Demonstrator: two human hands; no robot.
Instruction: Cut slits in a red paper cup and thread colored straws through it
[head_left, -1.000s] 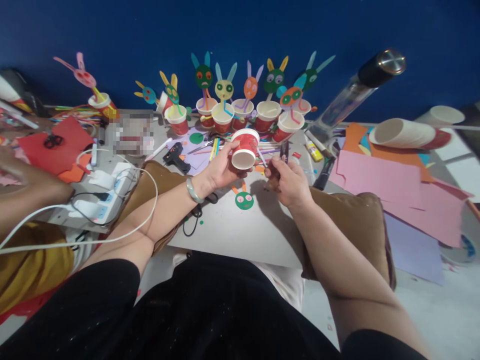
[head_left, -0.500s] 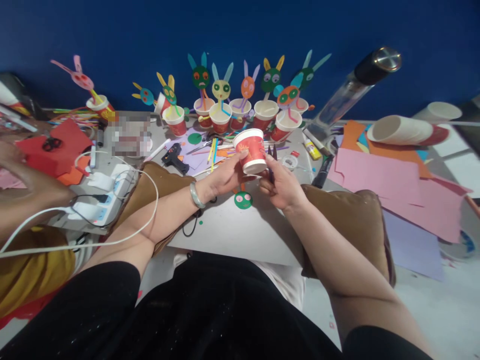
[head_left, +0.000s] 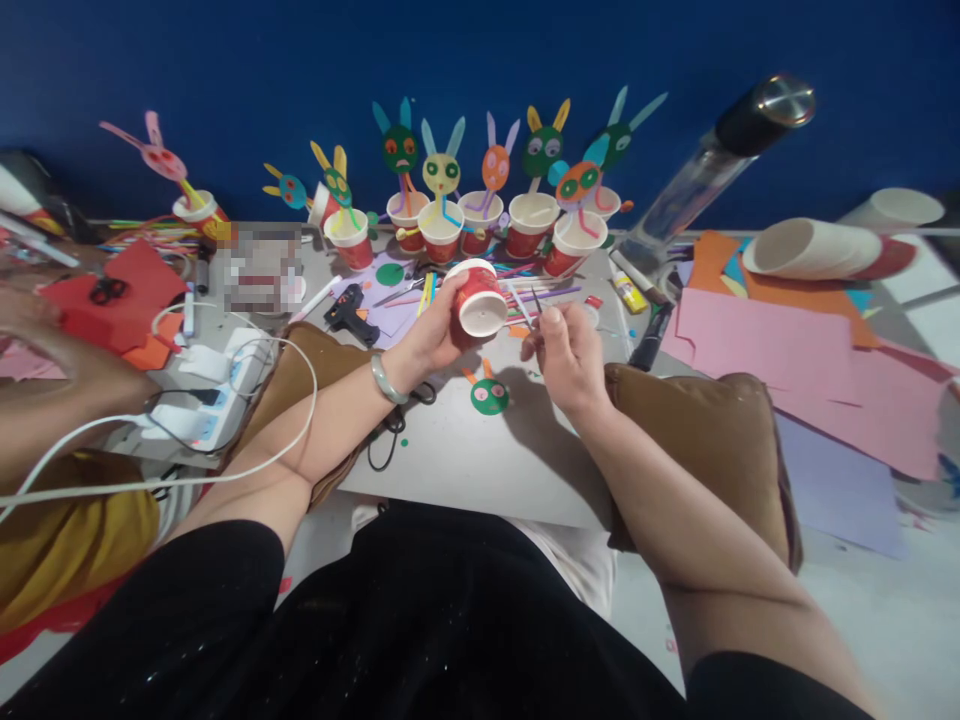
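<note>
Cup lies inside your left grip, which is closed on it: your fingers wrap its left side, and its rim end points up and away while the base faces you, tilted. It hangs above the counter, its right side free of your hand. Your right grip is closed around a dark tool, mostly hidden by your fingers, with its slim point sticking up; the hand is near the cup's right side but apart from it. A white stick shows between the cup and that hand; you can't tell from this view whether your fingers touch it. Below the cup, a green face with orange ears lies flat on the counter. To the left of your left grip you have a glue gun, and beyond both hands stands a row of red-and-white cups with coloured rabbit-eared faces rising from them. A clear bottle with a black cap stands behind to your right, a yellow glue tube in front of it. Pink paper lies farther right, before some nested cups on their side. At far left, another person's arm reaches in beside red paper and a power strip.
</note>
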